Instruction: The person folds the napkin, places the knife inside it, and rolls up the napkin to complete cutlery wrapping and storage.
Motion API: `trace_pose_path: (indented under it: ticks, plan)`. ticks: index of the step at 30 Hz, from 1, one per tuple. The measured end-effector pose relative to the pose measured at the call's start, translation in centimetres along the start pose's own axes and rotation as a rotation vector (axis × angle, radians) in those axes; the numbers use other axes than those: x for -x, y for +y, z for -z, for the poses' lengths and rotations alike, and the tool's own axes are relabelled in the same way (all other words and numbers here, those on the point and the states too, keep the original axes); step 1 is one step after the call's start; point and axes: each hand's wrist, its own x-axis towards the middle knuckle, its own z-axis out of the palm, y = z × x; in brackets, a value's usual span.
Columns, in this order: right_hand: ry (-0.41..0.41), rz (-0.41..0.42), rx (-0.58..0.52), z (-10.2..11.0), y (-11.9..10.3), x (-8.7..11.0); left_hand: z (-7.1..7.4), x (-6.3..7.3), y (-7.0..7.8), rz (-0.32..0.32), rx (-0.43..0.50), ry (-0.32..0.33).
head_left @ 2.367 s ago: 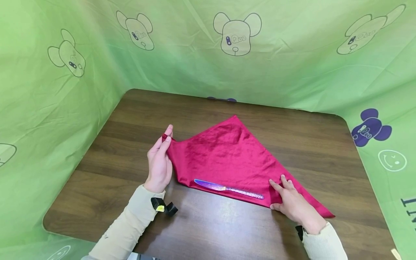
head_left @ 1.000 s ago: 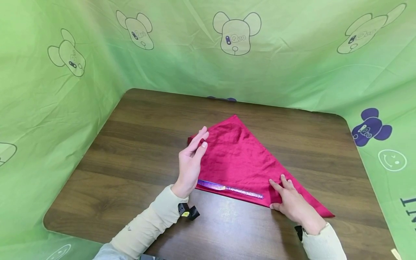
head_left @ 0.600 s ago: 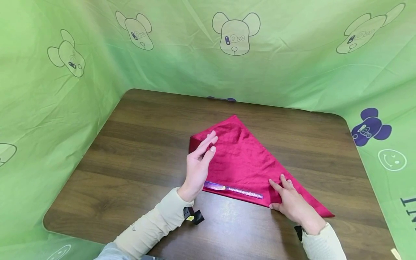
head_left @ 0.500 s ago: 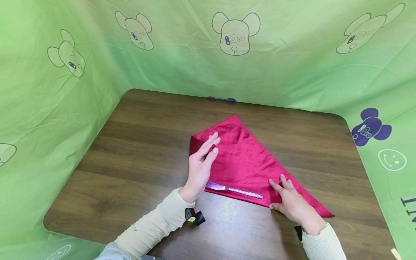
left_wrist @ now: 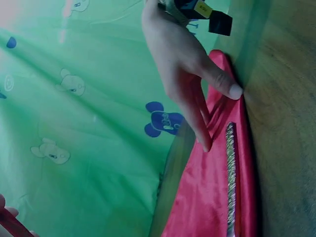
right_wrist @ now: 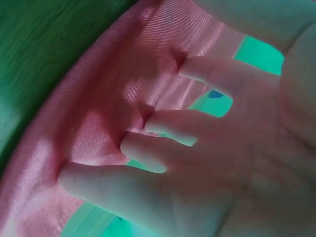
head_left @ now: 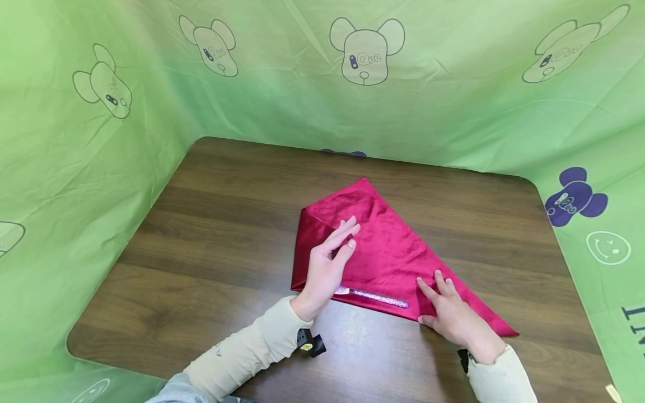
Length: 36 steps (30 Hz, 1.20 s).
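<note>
A crimson satin cloth (head_left: 383,235) lies folded as a triangle, its left part turned inward over itself. My left hand (head_left: 325,271) pinches the cloth's left corner between thumb and fingers, above the cloth's left half. Along the near edge of the cloth lies a table knife (head_left: 380,299) with a textured handle; my left hand hides its blade in the head view. On the cloth's right part my right hand (head_left: 453,316) presses down with spread fingertips. The right wrist view shows those fingertips (right_wrist: 133,143) dimpling the fabric.
The cloth rests on a brown wooden table (head_left: 211,224) with rounded corners. Green printed curtains (head_left: 282,95) enclose it at the back and both sides. Each wrist wears a black strap; the left one (head_left: 309,342) shows a yellow label.
My left hand has carried the pinched corner rightward over the cloth, folding the left part inward and covering the knife's blade. My right hand has stayed in place.
</note>
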Motion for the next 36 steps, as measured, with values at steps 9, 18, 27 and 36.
trace_pose_path:
  ticks: [9, 18, 27, 36]
  plan:
    - [-0.036, -0.022, 0.075, -0.2, 0.2, 0.5, -0.7, 0.1, -0.5, 0.044, -0.009, -0.028]
    - [-0.028, -0.023, 0.047, -0.4, 0.2, 0.7, -1.9, 0.2, -1.3, 0.084, -0.049, -0.066]
    - [-0.032, -0.026, 0.008, -0.4, 0.2, 0.7, -3.2, 0.8, -2.3, 0.079, -0.136, -0.104]
    - [-0.031, -0.025, 0.015, -0.5, 0.2, 0.7, -4.0, 1.3, -3.2, 0.083, -0.170, -0.155]
